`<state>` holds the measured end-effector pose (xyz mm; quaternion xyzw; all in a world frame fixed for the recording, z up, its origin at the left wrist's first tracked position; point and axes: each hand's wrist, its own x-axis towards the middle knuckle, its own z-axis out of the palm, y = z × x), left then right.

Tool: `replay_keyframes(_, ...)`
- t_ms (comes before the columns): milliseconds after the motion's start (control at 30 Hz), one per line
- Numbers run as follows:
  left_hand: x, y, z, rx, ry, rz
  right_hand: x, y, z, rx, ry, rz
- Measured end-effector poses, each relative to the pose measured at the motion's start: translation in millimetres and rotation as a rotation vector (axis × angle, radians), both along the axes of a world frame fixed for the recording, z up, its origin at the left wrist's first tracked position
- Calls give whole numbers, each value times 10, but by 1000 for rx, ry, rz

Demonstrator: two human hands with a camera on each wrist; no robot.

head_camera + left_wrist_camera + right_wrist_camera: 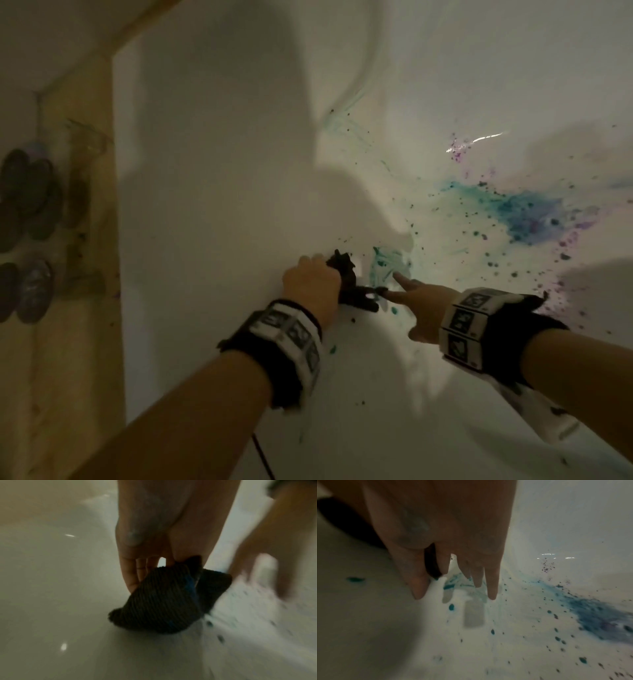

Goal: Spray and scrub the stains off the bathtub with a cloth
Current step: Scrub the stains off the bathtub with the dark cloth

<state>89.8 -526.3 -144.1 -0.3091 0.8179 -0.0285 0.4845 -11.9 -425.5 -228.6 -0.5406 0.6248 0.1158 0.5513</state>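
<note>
Left hand grips the dark cloth bunched against the bathtub floor, while the right hand lies open beside it, fingers spread on the wet white surface. Just beyond sits a teal smear; wiping it with a cloth already loaded with dye could spread colour rather than lift it. Farther off, the blue-purple patch looks untouched, and a slick floor could let the bracing palm slide.
</note>
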Motion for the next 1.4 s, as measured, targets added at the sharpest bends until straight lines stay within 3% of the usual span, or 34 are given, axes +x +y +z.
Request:
replay_keyframes(67,-19,-204,296,-99,194,83,80,169,40,31,-16,36)
replay_keyframes(200,232,-626,775,-326,426,-47,429,305,114,24,-119,21)
replay_keyframes(300,632,-675,747,-316,292,-12,688,228,150,-15,-189,-19)
replay_keyframes(400,917,-378,566,-250,190,-46,874,207,147,-10,-201,-34)
replay_keyframes(533,1002,54,323,-329,282,-25,844,303,104,-26,-180,-24)
replay_keyframes(600,939,376,206,-260,221,117,759,364,112,9,-132,33)
replay_keyframes(700,823,902,-32,-81,136,133,627,494,142,73,-27,135)
replay_keyframes(800,731,1060,-55,22,140,244,450,704,157,140,-2,217)
replay_keyframes(900,816,846,218,-109,255,329,318,896,137,202,23,258)
replay_keyframes(1100,1259,48,858,-397,477,328,362,937,133,228,-44,295)
replay_keyframes(1267,1082,-489,641,-539,506,305,441,847,55,214,-69,292)
replay_keyframes(1400,950,-397,315,-548,437,358,469,824,21,214,-45,289)
